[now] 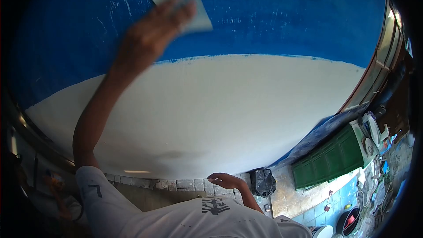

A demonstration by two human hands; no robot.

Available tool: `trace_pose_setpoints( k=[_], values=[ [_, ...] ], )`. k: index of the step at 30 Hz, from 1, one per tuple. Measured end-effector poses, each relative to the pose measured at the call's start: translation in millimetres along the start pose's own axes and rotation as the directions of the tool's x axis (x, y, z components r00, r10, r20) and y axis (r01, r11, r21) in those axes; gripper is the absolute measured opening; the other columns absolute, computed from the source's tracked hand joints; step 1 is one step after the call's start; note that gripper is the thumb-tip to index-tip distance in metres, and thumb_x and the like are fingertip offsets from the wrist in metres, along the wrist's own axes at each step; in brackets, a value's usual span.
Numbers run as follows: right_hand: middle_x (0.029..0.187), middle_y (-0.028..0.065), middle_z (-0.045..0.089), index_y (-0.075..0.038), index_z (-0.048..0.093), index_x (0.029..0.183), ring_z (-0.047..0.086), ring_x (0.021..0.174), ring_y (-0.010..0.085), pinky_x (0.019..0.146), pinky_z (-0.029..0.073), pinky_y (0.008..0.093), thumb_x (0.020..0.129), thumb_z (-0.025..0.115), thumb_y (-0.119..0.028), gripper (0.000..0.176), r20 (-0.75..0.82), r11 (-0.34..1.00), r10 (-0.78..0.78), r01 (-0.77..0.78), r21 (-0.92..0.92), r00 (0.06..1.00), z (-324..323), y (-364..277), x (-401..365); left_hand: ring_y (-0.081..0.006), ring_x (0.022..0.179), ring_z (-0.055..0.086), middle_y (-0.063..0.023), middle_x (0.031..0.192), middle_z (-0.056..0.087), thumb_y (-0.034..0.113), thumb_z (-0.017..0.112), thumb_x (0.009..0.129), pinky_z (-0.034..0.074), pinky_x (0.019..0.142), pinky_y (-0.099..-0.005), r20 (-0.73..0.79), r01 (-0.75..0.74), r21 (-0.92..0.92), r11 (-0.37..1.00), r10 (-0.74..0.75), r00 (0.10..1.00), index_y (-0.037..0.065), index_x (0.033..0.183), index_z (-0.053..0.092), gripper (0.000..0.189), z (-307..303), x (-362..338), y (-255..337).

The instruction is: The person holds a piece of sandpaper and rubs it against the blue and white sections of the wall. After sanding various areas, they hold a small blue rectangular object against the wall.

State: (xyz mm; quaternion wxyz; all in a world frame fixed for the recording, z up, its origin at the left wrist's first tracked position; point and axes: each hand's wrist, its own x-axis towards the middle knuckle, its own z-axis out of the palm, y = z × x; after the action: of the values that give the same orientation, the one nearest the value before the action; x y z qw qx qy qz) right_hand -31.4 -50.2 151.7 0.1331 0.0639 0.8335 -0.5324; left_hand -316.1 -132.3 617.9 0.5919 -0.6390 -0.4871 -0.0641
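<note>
My left hand (154,31) is raised to the blue upper part of the wall (282,13), with its fingers over a pale, flat sheet (198,15) pressed against the paint. The hand is slightly blurred. White scratches and flecks mark the blue around the sheet. Below a wavy edge the wall is white (220,114). My right hand (224,180) hangs low near the foot of the wall, fingers stretched out and holding nothing.
A black plastic bag (263,182) lies by the wall's foot. At the right stand a green cabinet (328,161), a dark round tub (348,221) and assorted clutter. Another person (66,205) is at the lower left. A framed opening (374,66) borders the wall's right side.
</note>
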Motion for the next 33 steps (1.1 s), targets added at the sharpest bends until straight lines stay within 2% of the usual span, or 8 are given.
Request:
trace_pose_setpoints(
  k=[4,7,14,17,20,27,30,33],
  values=[
    [0.134,0.0118,0.067,-0.009,0.060,0.139,0.061,0.125,0.0279,0.102,0.050,0.0420,0.108,0.050,-0.050,0.052,0.095,0.999,0.016,-0.019,0.030,0.995,6,15,-1,-0.0285,0.145,0.046,0.0004,0.151,0.055,-0.007,0.061,0.096,0.052,0.109,-0.0421,-0.095,0.115,0.080,0.990,-0.107,0.990,0.018,0.146,0.055,0.056,-12,7,-25],
    [0.135,0.0117,0.067,-0.010,0.060,0.140,0.061,0.125,0.0279,0.104,0.049,0.0412,0.107,0.050,-0.050,0.053,0.071,0.999,0.010,-0.013,0.047,0.997,6,19,-5,-0.0293,0.144,0.047,-0.0023,0.150,0.056,-0.007,0.063,0.095,0.053,0.107,-0.0442,0.145,-0.151,-0.158,0.976,0.174,0.974,0.016,0.148,0.054,0.059,5,-14,22],
    [0.136,0.0130,0.066,-0.008,0.060,0.139,0.061,0.126,0.0278,0.104,0.050,0.0405,0.106,0.051,-0.052,0.055,0.052,0.997,0.059,-0.062,0.056,0.997,3,15,-24,-0.0296,0.145,0.046,-0.0035,0.150,0.057,-0.012,0.061,0.094,0.051,0.110,-0.0445,0.095,-0.140,0.074,0.987,0.133,0.987,0.015,0.144,0.058,0.057,-17,7,-30],
    [0.136,0.0130,0.066,-0.008,0.060,0.140,0.062,0.125,0.0283,0.103,0.050,0.0414,0.107,0.051,-0.050,0.054,0.027,0.997,0.065,-0.066,0.040,0.998,2,22,-24,-0.0294,0.145,0.044,-0.0021,0.153,0.053,-0.014,0.063,0.092,0.050,0.111,-0.0430,0.157,-0.203,-0.158,0.966,0.228,0.961,0.017,0.146,0.056,0.063,6,-6,16],
    [0.136,0.0129,0.066,-0.008,0.059,0.140,0.062,0.124,0.0292,0.103,0.050,0.0419,0.107,0.051,-0.051,0.055,0.036,0.999,0.041,-0.041,0.013,0.999,3,26,-21,-0.0287,0.146,0.044,-0.0011,0.151,0.056,-0.009,0.060,0.096,0.049,0.113,-0.0448,0.048,-0.137,0.042,0.990,0.135,0.990,0.016,0.143,0.059,0.053,-7,9,-21],
    [0.136,0.0138,0.066,-0.007,0.060,0.139,0.061,0.125,0.0297,0.104,0.049,0.0416,0.107,0.049,-0.052,0.056,0.016,0.998,0.061,-0.061,0.021,0.998,2,28,-26,-0.0285,0.145,0.044,-0.0032,0.151,0.055,-0.006,0.060,0.097,0.049,0.113,-0.0451,0.094,-0.253,-0.054,0.966,0.257,0.962,0.014,0.143,0.058,0.051,7,5,4],
    [0.135,0.0142,0.066,-0.007,0.060,0.139,0.061,0.126,0.0289,0.105,0.049,0.0416,0.108,0.048,-0.052,0.056,0.018,0.999,0.044,-0.045,0.026,0.999,4,37,-31,-0.0274,0.144,0.046,-0.0030,0.153,0.053,-0.006,0.064,0.095,0.049,0.113,-0.0437,0.025,-0.066,0.203,0.977,0.062,0.998,0.016,0.147,0.055,0.057,-13,22,-32],
    [0.135,0.0144,0.066,-0.007,0.060,0.139,0.061,0.126,0.0282,0.105,0.049,0.0417,0.108,0.048,-0.051,0.055,0.029,0.993,0.102,-0.104,0.061,0.994,7,42,-35,-0.0276,0.143,0.048,-0.0068,0.153,0.053,-0.008,0.064,0.094,0.047,0.115,-0.0434,0.015,-0.091,0.080,0.993,0.090,0.996,0.011,0.148,0.051,0.058,-1,10,-11]
  ],
)
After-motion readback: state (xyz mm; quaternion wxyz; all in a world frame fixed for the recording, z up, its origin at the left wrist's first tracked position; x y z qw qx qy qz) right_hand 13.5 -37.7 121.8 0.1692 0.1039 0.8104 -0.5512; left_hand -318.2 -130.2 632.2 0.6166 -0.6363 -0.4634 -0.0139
